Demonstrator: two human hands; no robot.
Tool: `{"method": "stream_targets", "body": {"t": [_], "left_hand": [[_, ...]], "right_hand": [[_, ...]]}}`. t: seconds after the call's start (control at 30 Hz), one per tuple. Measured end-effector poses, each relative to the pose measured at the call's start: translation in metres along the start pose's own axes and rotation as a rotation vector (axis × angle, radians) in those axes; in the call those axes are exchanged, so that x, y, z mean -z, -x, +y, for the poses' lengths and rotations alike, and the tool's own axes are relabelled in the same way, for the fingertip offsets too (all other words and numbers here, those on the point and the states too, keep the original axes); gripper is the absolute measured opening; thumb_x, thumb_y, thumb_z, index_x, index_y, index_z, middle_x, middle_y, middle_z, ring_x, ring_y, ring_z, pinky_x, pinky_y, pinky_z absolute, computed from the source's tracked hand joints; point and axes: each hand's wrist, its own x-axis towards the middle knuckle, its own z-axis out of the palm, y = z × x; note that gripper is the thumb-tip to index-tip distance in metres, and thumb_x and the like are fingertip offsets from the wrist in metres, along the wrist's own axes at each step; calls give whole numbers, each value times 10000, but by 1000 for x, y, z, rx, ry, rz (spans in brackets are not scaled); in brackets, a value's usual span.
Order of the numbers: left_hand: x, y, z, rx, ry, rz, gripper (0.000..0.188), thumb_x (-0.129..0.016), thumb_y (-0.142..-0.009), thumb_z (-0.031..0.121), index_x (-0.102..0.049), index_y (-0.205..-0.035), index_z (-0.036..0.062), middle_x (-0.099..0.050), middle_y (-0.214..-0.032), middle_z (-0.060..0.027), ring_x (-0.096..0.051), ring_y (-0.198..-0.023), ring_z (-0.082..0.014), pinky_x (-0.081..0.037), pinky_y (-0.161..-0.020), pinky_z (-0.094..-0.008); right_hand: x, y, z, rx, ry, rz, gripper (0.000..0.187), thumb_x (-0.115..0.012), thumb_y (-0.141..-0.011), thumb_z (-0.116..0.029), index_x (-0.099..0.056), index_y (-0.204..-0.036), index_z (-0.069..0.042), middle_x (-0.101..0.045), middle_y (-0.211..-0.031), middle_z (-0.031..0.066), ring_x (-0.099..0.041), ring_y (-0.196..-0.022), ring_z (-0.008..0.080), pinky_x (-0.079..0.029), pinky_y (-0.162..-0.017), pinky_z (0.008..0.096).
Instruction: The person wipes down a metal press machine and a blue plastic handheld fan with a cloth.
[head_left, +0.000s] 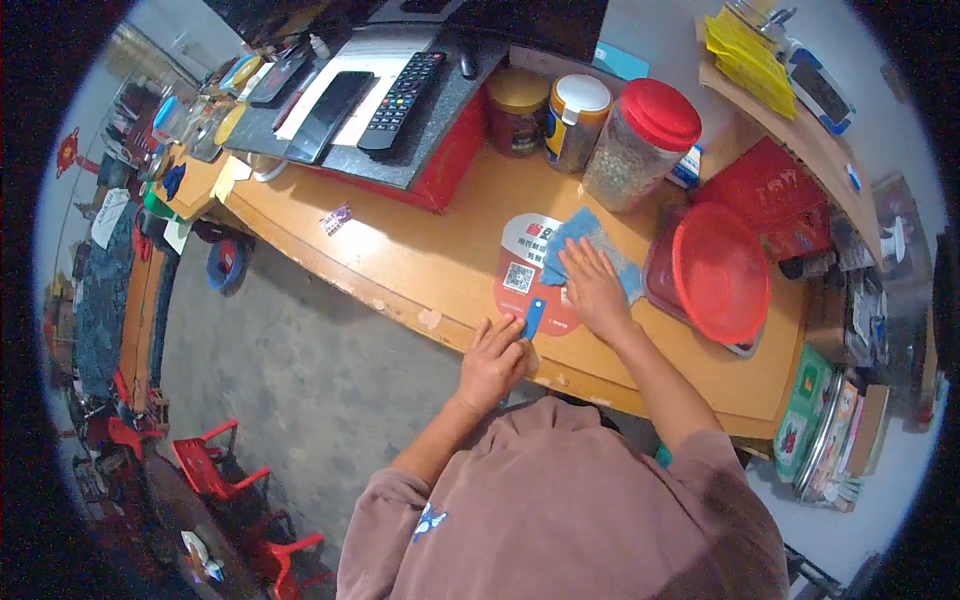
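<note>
A round red and white hand fan [519, 278] with a blue handle [534, 317] lies flat on the wooden desk [420, 255]. My left hand [493, 362] is at the fan's lower edge, its fingers curled round the end of the handle. Over the fan's right side and the desk beside it is spread a blue and grey cloth [580, 235]. My right hand [597, 288] lies flat on this cloth, fingers stretched out and pressing down. Part of the fan's right half is hidden under the cloth and the hand.
Right of the cloth, a red plastic basin [722, 270] leans at the desk's edge. Behind stand a red-lidded jar [640, 145], a white-lidded jar [577, 120] and a gold-lidded jar [517, 110]. A remote control [403, 100] and a phone [330, 115] rest on a raised dark slab. Red chairs [215, 460] stand lower left.
</note>
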Motion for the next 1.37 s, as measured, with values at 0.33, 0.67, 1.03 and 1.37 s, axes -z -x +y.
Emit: {"method": "stream_targets", "body": {"t": [0.33, 0.67, 1.03, 1.37], "left_hand": [[-2, 3, 0, 29, -5, -33, 255, -701, -735, 123, -637, -979, 88, -593, -1237, -99, -521, -1223, -288, -376, -1032, -532], [10, -7, 11, 35, -53, -71, 291, -687, -724, 89, -626, -1008, 68, -606, -1217, -92, -536, -1204, -276, -402, -1021, -494], [11, 9, 13, 7, -98, -88, 283, -660, -760, 81, -623, -1039, 59, -608, -1213, -101, -554, -1184, -280, -419, -999, -498], [35, 30, 32, 73, -175, -311, 688, -777, -633, 200, -524, -1258, 63, -471, -1391, -111, -417, -1301, -312, -340, -1068, -468]], "right_hand": [[3, 76, -49, 143, -266, -92, 427, -535, -879, -111, -521, -1300, -42, -440, -1430, 140, -348, -1370, 312, -263, -1118, 480], [8, 81, -9, -129, -61, 5, 442, -506, -884, -133, -510, -1314, -35, -435, -1438, 122, -343, -1372, 297, -254, -1133, 450], [8, 115, -44, 252, -347, -85, 443, -585, -796, -81, -577, -1238, -53, -493, -1388, 121, -424, -1323, 302, -327, -1090, 486], [19, 109, -8, -124, -220, 46, 414, -535, -848, -73, -544, -1260, -37, -476, -1393, 125, -359, -1363, 285, -252, -1132, 461]]}}
